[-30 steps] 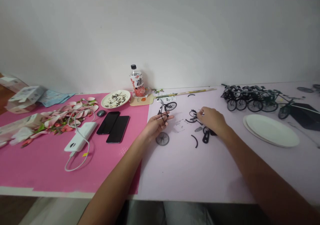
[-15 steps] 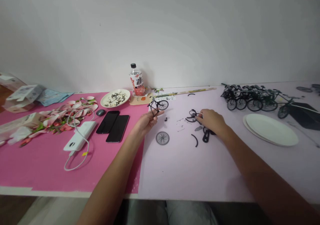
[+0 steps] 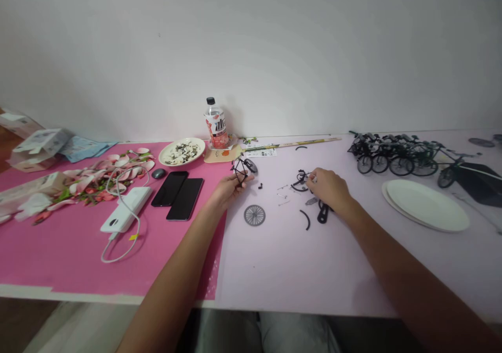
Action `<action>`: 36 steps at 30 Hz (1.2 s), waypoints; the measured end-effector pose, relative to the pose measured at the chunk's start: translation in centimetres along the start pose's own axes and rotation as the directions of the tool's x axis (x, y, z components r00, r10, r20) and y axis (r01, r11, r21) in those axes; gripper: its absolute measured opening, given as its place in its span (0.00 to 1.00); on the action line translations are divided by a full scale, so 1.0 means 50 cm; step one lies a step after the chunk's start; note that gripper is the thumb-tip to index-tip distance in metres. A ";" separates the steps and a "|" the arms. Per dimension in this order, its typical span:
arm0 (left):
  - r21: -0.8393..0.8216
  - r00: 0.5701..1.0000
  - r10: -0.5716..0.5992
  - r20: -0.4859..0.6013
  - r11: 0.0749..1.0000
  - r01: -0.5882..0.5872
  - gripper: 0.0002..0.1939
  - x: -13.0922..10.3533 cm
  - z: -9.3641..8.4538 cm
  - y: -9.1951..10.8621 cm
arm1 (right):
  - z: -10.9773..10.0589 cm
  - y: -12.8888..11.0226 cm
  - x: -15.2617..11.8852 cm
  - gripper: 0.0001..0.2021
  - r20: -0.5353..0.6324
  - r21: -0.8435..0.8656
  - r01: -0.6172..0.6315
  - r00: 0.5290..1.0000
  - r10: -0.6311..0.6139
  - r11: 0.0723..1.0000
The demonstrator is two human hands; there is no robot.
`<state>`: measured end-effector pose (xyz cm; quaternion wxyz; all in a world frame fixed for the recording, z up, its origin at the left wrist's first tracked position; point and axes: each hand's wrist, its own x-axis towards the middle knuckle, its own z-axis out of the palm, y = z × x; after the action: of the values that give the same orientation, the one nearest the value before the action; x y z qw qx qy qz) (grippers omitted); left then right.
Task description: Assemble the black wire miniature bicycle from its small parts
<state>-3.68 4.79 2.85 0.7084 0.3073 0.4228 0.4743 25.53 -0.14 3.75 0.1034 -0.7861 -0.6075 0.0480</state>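
A loose spoked wheel (image 3: 254, 215) lies between four and five o'clock from the left hand (image 3: 228, 192), which is clamped on a small bicycle frame (image 3: 241, 172) with one fitted wheel (image 3: 251, 166). The right hand (image 3: 330, 186), pinched together, has black parts (image 3: 300, 190) at its nine o'clock; I cannot tell whether it grips any. Farther, at its two o'clock, model bicycles (image 3: 400, 157) stand together.

Centre: two hands (image 3: 228, 191), one held bike (image 3: 250, 166), one loose wheel (image 3: 254, 215). Left of centre: two phones (image 3: 185, 200), one mouse (image 3: 158, 173). Right: two plates (image 3: 428, 204).
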 end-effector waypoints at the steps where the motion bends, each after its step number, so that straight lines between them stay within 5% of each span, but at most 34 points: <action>1: 0.019 1.000 0.009 0.001 1.000 -0.009 0.09 0.002 -0.002 -0.003 | 0.001 -0.002 0.000 0.10 -0.016 0.005 -0.002 1.000 0.002 1.000; 7: 0.069 0.999 0.032 -0.006 0.997 -0.031 0.10 0.007 -0.009 -0.009 | 0.011 -0.010 -0.001 0.11 -0.047 0.066 0.013 0.999 -0.010 0.998; 15: 0.360 0.991 0.044 -0.127 0.933 0.004 0.07 0.010 -0.011 0.000 | 0.007 -0.024 -0.012 0.10 -0.098 0.077 0.032 0.995 -0.024 0.997; 16: 0.550 0.987 0.080 -0.137 0.835 0.009 0.07 0.005 -0.015 0.004 | 0.005 -0.027 -0.014 0.10 -0.111 0.085 0.038 0.993 -0.028 0.996; 20: 0.720 0.954 0.216 -0.206 0.694 -0.002 0.07 -0.024 -0.027 0.026 | 0.000 -0.035 -0.021 0.10 -0.137 0.164 0.102 0.987 -0.080 0.981; 22: 0.903 0.838 0.481 -0.259 0.427 0.034 0.10 -0.040 -0.024 0.036 | 0.001 -0.038 -0.024 0.10 -0.146 0.220 0.149 0.982 -0.118 0.964; 24: 0.960 0.792 0.560 -0.242 0.254 0.114 0.09 -0.053 -0.014 0.043 | 0.007 -0.039 -0.028 0.10 -0.163 0.283 0.205 0.973 -0.164 0.937; 26: 0.982 0.792 0.584 -0.178 0.154 0.107 0.06 -0.062 0.002 0.041 | 0.016 -0.041 -0.034 0.09 -0.192 0.351 0.285 0.954 -0.229 0.892; 29: 0.981 0.739 0.665 0.112 0.046 -0.190 0.09 -0.067 0.029 0.019 | 0.036 -0.047 -0.041 0.07 -0.300 0.429 0.469 0.880 -0.368 0.772; 33: 0.858 0.734 0.597 0.323 0.143 -0.494 0.14 -0.067 0.060 -0.040 | 0.067 -0.054 -0.043 0.08 -0.460 0.414 0.682 0.729 -0.507 0.603; 36: 0.748 0.809 0.493 0.320 0.391 -0.535 0.21 -0.070 0.079 -0.074 | 0.086 -0.059 -0.042 0.08 -0.492 0.401 0.737 0.674 -0.551 0.544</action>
<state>0.66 0.06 2.62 0.3136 0.7215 0.4584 0.4135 21.35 -1.03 0.09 0.4370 -0.4299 -0.7876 0.0625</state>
